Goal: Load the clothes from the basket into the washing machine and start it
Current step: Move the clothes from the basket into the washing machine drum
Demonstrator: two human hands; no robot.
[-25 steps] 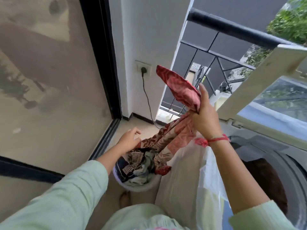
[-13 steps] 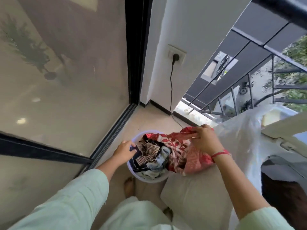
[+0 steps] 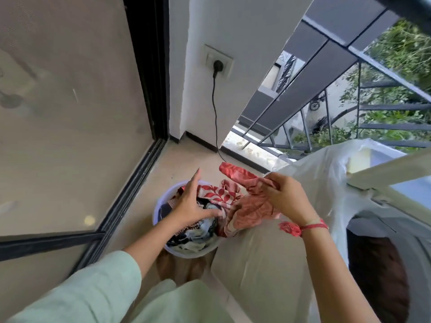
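Looks down on a round pale basket (image 3: 155,212) set on the balcony floor (image 3: 177,164), just beside the washing machine (image 3: 384,220). Grips a red patterned cloth (image 3: 247,206) in the right hand (image 3: 286,199), fingers curled tight round a bunched fold, with one end poking up to the left and the rest trailing down into the basket. Reaches the left hand (image 3: 189,203) into the basket, fingers straight and spread, thumb raised, fingertips resting on the mixed dark and checked clothes (image 3: 196,234) heaped inside. Wears a red thread (image 3: 303,228) at the right wrist and pale green sleeves (image 3: 93,287). To the right: clear plastic sheet (image 3: 326,178) draped over the machine, raised lid (image 3: 396,166), dark drum opening (image 3: 377,276) with something brownish inside. Behind: black cord (image 3: 215,117) plugged into a wall socket (image 3: 219,60), glass door (image 3: 70,113) at left, metal railing (image 3: 391,75) at right.
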